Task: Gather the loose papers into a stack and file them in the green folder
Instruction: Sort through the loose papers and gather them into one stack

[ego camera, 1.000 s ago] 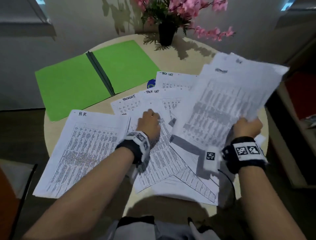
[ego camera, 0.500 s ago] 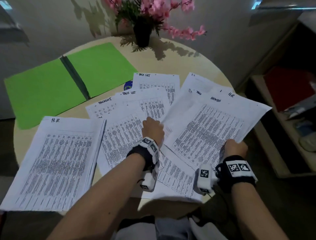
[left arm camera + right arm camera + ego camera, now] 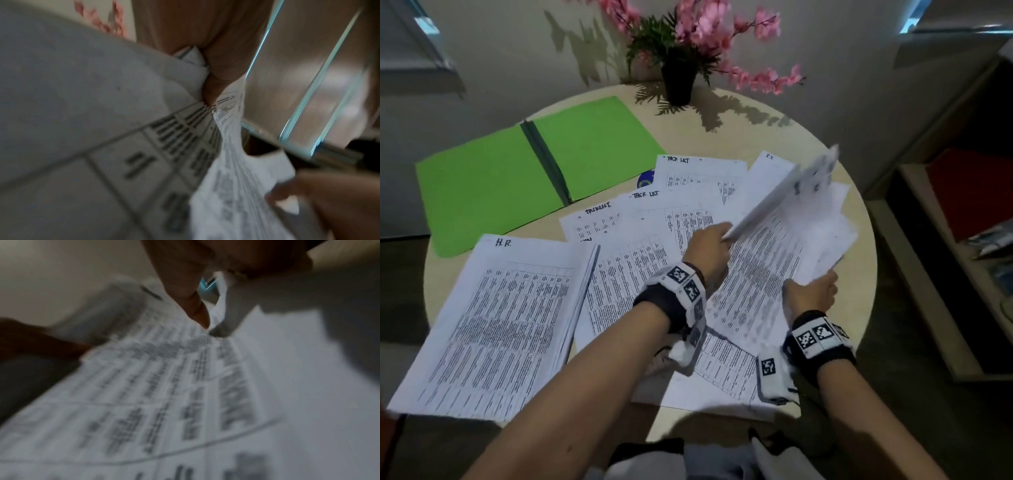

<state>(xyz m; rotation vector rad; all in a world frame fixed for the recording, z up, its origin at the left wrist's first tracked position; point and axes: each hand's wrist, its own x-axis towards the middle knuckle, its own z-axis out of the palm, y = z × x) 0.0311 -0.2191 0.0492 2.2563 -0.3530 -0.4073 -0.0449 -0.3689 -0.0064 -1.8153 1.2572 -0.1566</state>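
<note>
Printed sheets lie fanned across the round table (image 3: 774,130). The green folder (image 3: 524,171) lies spread flat at the back left. My left hand (image 3: 710,246) pinches the near edge of a lifted sheet (image 3: 787,192) that tilts up toward the right. My right hand (image 3: 811,294) grips the corner of a bundle of papers (image 3: 763,277) at the table's right side. A thick pile headed "H.R." (image 3: 506,322) rests at the front left. In the left wrist view, fingers (image 3: 213,87) pinch paper (image 3: 228,116). The right wrist view shows a thumb (image 3: 195,309) pressed on a printed sheet (image 3: 164,394).
A dark pot of pink flowers (image 3: 681,75) stands at the table's far edge. A small blue round object (image 3: 646,179) peeks out between folder and papers. Sheets headed "TASK LIST" (image 3: 698,174) lie in the middle. Shelving with a red item (image 3: 969,192) is at the right.
My left hand left the middle sheets, moved right and lifted a sheet by its edge. The right hand's bundle came down from raised to low over the table's right side.
</note>
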